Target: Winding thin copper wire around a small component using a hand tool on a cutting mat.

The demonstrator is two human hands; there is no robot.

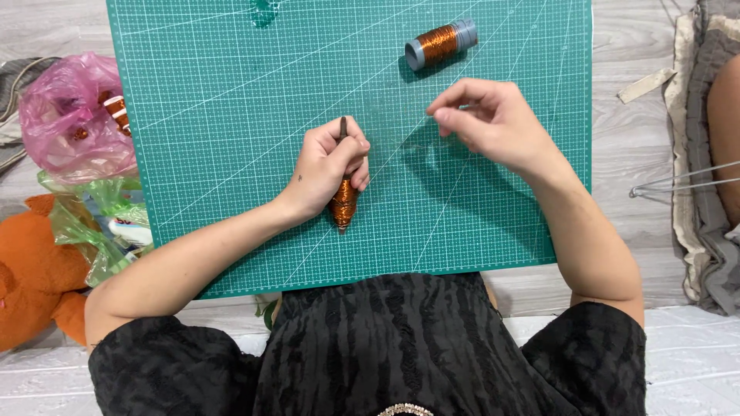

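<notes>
Left hand (pixel 327 166) grips stiff, light copper-wound rod (pixel 343 202) mid-shaft; right hand (pixel 493 123) pinches what looks like fine, kink-prone wire over cutting mat (pixel 216 115).

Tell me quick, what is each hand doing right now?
Left hand: closed around a copper-wire-wound rod.
Right hand: raised over the green cutting mat, fingertips pinched; whether a fine wire is between them cannot be told.
</notes>
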